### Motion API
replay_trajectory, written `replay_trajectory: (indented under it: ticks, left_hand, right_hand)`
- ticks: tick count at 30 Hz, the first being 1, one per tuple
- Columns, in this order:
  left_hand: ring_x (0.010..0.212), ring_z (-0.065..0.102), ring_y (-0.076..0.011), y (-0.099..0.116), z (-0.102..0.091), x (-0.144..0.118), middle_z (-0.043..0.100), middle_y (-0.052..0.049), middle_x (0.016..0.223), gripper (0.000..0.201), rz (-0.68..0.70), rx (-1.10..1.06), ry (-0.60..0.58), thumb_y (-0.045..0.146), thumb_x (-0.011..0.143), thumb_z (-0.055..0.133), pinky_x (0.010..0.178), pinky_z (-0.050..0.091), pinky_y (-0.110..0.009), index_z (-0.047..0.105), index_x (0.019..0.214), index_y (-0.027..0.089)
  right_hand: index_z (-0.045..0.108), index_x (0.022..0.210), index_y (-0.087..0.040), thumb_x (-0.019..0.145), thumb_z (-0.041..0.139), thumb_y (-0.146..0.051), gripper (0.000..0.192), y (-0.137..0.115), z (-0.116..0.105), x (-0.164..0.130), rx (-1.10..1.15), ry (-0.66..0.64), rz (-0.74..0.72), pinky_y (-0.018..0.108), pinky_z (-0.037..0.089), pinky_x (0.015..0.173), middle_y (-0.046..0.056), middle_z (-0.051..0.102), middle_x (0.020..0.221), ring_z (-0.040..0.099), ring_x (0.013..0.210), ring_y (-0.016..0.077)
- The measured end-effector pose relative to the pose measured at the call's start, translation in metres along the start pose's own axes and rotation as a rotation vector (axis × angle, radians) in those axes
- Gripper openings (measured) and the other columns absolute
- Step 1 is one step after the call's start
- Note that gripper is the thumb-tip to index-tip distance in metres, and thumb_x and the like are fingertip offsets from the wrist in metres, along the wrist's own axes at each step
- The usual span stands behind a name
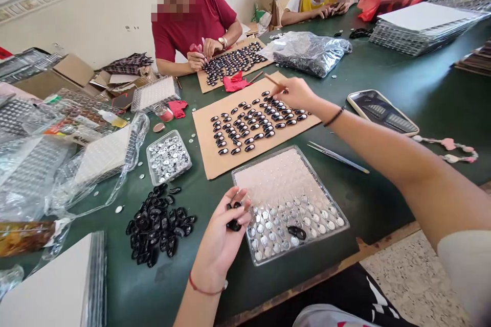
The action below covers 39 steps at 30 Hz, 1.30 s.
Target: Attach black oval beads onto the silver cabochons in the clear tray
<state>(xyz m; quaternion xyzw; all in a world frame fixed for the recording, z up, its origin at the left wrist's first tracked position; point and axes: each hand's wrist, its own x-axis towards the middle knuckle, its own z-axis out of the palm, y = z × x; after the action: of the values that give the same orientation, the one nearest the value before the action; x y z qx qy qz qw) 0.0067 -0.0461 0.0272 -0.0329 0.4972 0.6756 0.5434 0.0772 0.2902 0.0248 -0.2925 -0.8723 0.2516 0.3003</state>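
Observation:
My left hand [226, 225] is closed around a few shiny black oval pieces [234, 224], beside a clear plastic tray [276, 171]. Small round silvery discs fill the tray's near half, and one black piece [297, 233] lies on top of them. My right hand [295, 96] pinches a thin wooden stick [272, 80] at the far edge of a cardboard sheet [213, 163]. Rows of black pieces with pale discs on them [249, 125] cover much of that sheet. The stick's lower tip is hidden by my fingers. Left of my left hand lies a heap of black pieces [159, 225].
A clear box of silvery discs [169, 156] stands beyond the heap. Tweezers [339, 157] and a phone [383, 112] lie to the right. Across the table, a person in red [195, 25] works over another cardboard sheet [203, 84]. Stacked trays [53, 286] sit at the near left.

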Motion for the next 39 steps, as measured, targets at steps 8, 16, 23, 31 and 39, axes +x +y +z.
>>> replay_trajectory:
  ticks: [8, 16, 23, 31, 39]
  left_hand:
    - [0.047, 0.041, 0.0007, 0.001, 0.003, 0.0, 0.055, -0.012, 0.113, 0.03, -0.1, -0.041, 0.111, 0.007, 0.073, 0.055, 0.035, 0.033, -0.01, 0.06, 0.101, 0.018]
    - [0.064, 0.057, -0.0037, 0.003, 0.002, 0.007, 0.056, -0.01, 0.116, 0.033, -0.033, 0.026, 0.157, 0.008, 0.075, 0.054, 0.027, 0.025, -0.007, 0.059, 0.105, 0.018]
    - [0.042, 0.046, 0.0017, -0.006, 0.003, 0.012, 0.063, -0.008, 0.095, 0.027, 0.043, 0.21, -0.043, 0.026, 0.078, 0.054, 0.025, 0.018, -0.008, 0.06, 0.103, 0.016]
    - [0.035, 0.035, -0.0006, -0.015, 0.004, 0.011, 0.044, 0.004, 0.051, 0.025, 0.107, 0.411, -0.23, 0.039, 0.075, 0.056, 0.031, 0.016, -0.01, 0.054, 0.074, 0.013]
    - [0.037, 0.026, 0.0005, -0.011, -0.002, 0.018, 0.043, 0.005, 0.058, 0.025, 0.237, 0.475, -0.216, 0.035, 0.069, 0.061, 0.034, 0.014, -0.013, 0.055, 0.081, 0.014]
  right_hand:
    - [0.066, 0.081, -0.003, 0.065, 0.061, -0.014, 0.021, 0.102, 0.013, 0.083, -0.165, -0.024, 0.26, 0.032, 0.041, 0.07, 0.009, 0.06, 0.071, 0.054, 0.069, 0.0165]
    - [0.063, 0.08, -0.003, 0.075, 0.055, -0.025, 0.024, 0.06, 0.001, 0.053, -0.023, 0.073, 0.228, 0.032, 0.041, 0.072, 0.009, 0.058, 0.073, 0.052, 0.072, 0.0155]
    - [0.06, 0.075, -0.013, 0.09, 0.024, -0.043, 0.049, -0.059, -0.03, -0.106, 0.32, -0.231, 0.021, 0.021, 0.037, 0.052, 0.0, 0.052, 0.059, 0.046, 0.049, 0.0055]
    - [0.056, 0.071, -0.013, 0.089, 0.031, -0.036, 0.038, -0.076, -0.021, -0.203, 0.049, -0.364, -0.157, 0.023, 0.033, 0.056, 0.004, 0.057, 0.064, 0.05, 0.056, 0.0101]
    - [0.056, 0.087, -0.014, 0.09, 0.03, -0.029, 0.03, -0.108, -0.036, -0.183, 0.032, -0.307, -0.299, 0.027, 0.037, 0.066, 0.007, 0.062, 0.084, 0.054, 0.073, 0.0145]
